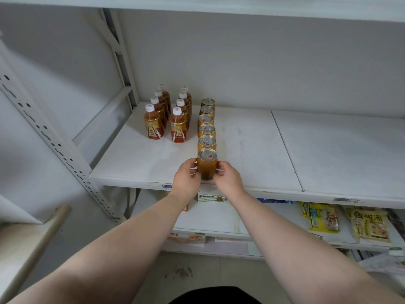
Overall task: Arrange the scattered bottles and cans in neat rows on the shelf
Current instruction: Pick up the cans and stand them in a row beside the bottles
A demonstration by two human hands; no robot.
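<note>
On the white shelf (135, 163) stand two rows of amber bottles with white caps: a left bottle row (153, 123) and a right bottle row (178, 127), each running front to back. To their right, several gold cans (207, 126) form one straight line toward the back wall. The front can (207, 162) stands upright near the shelf's front edge. My left hand (186, 178) grips its left side and my right hand (226, 178) grips its right side.
A white upright post (43, 132) with holes rises at the left. The right half of the shelf (339, 150) is bare board. Below, a lower shelf holds a green box (211, 197) and yellow snack packets (324, 218). A wooden rail (43, 238) is at lower left.
</note>
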